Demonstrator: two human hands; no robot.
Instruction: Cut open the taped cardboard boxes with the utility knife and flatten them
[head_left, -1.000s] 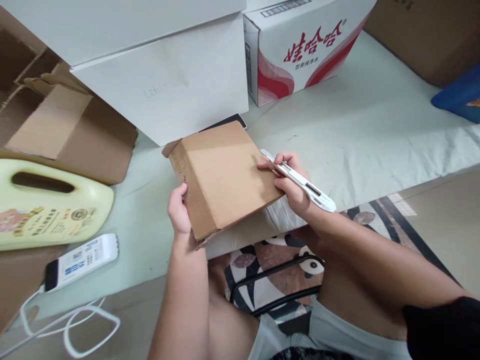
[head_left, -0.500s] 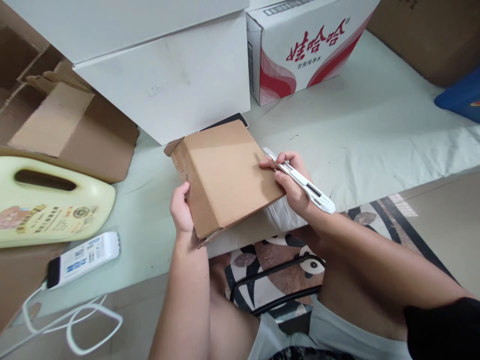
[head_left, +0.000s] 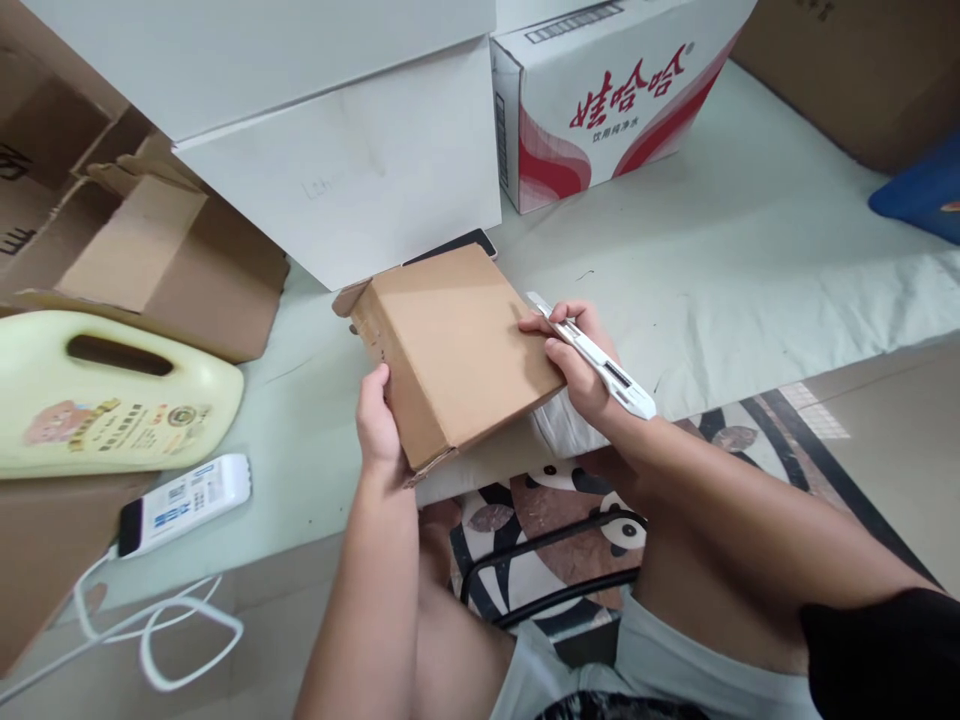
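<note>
A small brown cardboard box [head_left: 465,345] is tilted in front of me, over the near edge of the table. My left hand [head_left: 379,420] grips its left end, with the thumb on the side face and the fingers hidden beneath. In my right hand [head_left: 581,365] lies a white utility knife [head_left: 604,367], held between fingers and thumb with its tip pointing away to the upper left. That hand also rests against the box's right edge. A flap sticks out at the box's far left corner. Behind the box, a dark flat device [head_left: 457,243] is partly covered.
White boxes [head_left: 405,170] and a red-and-white carton [head_left: 600,110] stand at the back. Open cardboard boxes [head_left: 172,250], a pale yellow jug [head_left: 187,400] and a white power strip [head_left: 195,500] with a cable are on the left. A blue object [head_left: 922,195] sits far right.
The view has shifted slightly, so the things on the left appear further right. The box has tilted a little, showing more of its left side; both hands keep their hold.
</note>
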